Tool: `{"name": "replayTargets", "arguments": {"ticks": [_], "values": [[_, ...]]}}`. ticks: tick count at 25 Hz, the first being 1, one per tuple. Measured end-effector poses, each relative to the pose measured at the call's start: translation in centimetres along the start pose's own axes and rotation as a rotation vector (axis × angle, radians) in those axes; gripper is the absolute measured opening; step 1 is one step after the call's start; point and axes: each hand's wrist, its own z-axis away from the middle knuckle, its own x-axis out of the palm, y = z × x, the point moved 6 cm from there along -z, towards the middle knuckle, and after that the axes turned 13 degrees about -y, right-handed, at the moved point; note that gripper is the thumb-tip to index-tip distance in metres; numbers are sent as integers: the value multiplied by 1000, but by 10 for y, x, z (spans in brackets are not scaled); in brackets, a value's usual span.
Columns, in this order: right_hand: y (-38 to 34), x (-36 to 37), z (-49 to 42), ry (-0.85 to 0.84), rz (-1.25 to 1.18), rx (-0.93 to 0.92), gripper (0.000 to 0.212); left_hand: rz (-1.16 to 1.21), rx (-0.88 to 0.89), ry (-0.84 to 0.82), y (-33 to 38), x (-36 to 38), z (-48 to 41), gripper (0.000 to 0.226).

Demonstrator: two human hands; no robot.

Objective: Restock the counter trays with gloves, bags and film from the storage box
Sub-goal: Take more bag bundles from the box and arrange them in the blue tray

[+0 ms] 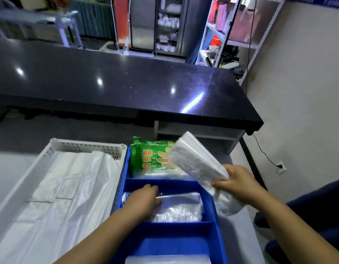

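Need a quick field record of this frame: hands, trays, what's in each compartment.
left hand: down in the middle compartment, on a clear plastic pack
right hand: holds a clear bag stack tilted above the blue tray's right edge
blue tray: divided; far compartment holds green glove packs; near compartment holds a pale pack, partly out of frame
white basket: left of blue tray, holds white plastic bags

Orange Chinese characters are printed on the green packet (148,156) in the blue tray's (214,204) far compartment; "手套" can be read, with smaller white characters beside it that cannot.
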Motion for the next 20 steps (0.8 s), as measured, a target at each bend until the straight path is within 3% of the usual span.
{"name": "replayTargets", "arguments": {"ticks": [3,9,11,15,20], "values": [[-27,10,-17,-68,161,-84,14,-75,-40,61,5,-1,11,25],[-58,58,-41,-116,803,-286,29,-84,-10,349,8,10,57,20],[-58,76,-46,-162,890,-337,26,-120,34,350,13,12,68,21],[-53,89,-61,-225,922,-342,26,-219,68,364,22,12,75,32],[-37,112,-79,-416,714,-256,25,-239,76,329,26,15,72,31]]}}
